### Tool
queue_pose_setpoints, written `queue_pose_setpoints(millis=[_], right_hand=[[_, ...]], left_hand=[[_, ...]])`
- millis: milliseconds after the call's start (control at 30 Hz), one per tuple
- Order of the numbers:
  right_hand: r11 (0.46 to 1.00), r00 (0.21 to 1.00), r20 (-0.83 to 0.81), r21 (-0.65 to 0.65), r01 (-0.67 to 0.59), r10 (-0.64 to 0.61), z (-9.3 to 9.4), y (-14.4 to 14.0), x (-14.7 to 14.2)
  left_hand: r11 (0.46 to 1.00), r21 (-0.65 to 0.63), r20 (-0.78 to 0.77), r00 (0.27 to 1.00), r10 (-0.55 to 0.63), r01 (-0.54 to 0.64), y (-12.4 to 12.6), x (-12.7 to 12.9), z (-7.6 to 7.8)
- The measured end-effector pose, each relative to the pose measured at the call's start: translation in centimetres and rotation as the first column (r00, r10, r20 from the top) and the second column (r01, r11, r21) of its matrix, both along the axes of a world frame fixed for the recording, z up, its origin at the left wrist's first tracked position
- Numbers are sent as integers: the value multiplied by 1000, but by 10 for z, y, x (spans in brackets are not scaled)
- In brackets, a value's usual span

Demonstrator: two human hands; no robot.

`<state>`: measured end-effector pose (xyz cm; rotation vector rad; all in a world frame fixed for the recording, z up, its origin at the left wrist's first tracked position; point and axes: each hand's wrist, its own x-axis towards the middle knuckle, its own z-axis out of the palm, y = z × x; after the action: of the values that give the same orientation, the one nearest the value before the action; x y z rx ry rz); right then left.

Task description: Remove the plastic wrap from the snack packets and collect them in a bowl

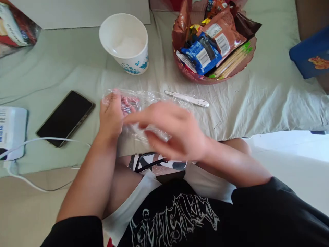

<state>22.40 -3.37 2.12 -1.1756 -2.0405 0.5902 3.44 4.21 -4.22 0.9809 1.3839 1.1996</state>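
Observation:
My left hand (111,115) is at the near middle of the cloth-covered table, fingers curled in at a crinkled sheet or bag of clear plastic (150,97). Its fingertips show pinkish through the film. Whether the plastic wraps the hand or is only gripped, I cannot tell. Over the plastic, my right hand (174,127) is blurred by motion. Its index finger stretches toward my left hand and its thumb is apart below, with nothing visible between them. Just beyond the plastic lies a slim white utility knife (187,98), touched by neither hand.
A white paper cup (133,56) stands behind my left hand. Farther right is a reddish bowl (200,79) of wrapped snacks. At left are a black phone (65,118), a white device (15,128) and a white cable (51,139). A blue item (308,55) sits far right.

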Motion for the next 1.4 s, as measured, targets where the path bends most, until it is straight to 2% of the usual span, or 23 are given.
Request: queue_pose_setpoints(millis=[67,133,300,433,533,633,733,800,867,933,1067,1133,1200,1300,1400], right_hand=[[984,999,-26,179,-17,22,-10,19,16],[969,1000,0,246,-1,1,-26,28,33],[978,992,105,202,54,-77,-64,27,60],[984,991,85,154,88,-102,-67,28,60],[982,982,-36,28,186,-185,-59,28,58],[942,932,-214,-229,244,-293,-51,29,58],[859,847,-383,-489,153,-369,-47,30,59],[795,788,-457,-603,68,-414,-47,32,59],[744,743,-502,-668,-9,-442,-47,33,60],[727,723,-542,-682,-81,-428,-47,33,63],[784,717,-632,-588,-197,-293,-50,33,69],[817,748,-636,-525,-238,-191,-53,32,70],[846,793,-597,-482,-228,-126,-58,31,69],[873,834,-516,-479,-92,-195,-66,31,65],[864,800,-516,-504,5,-305,-72,32,62]], left_hand=[[999,-32,34,999,-23,25,1,-5,2],[997,-42,60,997,-58,61,2,-12,2],[983,-50,126,977,-171,179,2,-24,1],[967,-93,148,964,-223,238,3,-29,2],[947,-147,128,955,-269,286,4,-34,3],[929,-130,125,935,-331,346,3,-39,5],[928,-63,142,924,-355,366,2,-42,8],[942,-13,158,931,-330,336,3,-44,10],[953,19,180,937,-299,301,6,-44,11],[967,9,219,943,-250,255,9,-45,11],[984,-113,302,948,-95,134,15,-50,10],[980,-178,320,947,-26,87,18,-54,10],[974,-220,326,945,22,53,21,-57,10],[973,-227,315,949,29,46,22,-59,10],[970,-231,272,962,-8,73,21,-58,10]])
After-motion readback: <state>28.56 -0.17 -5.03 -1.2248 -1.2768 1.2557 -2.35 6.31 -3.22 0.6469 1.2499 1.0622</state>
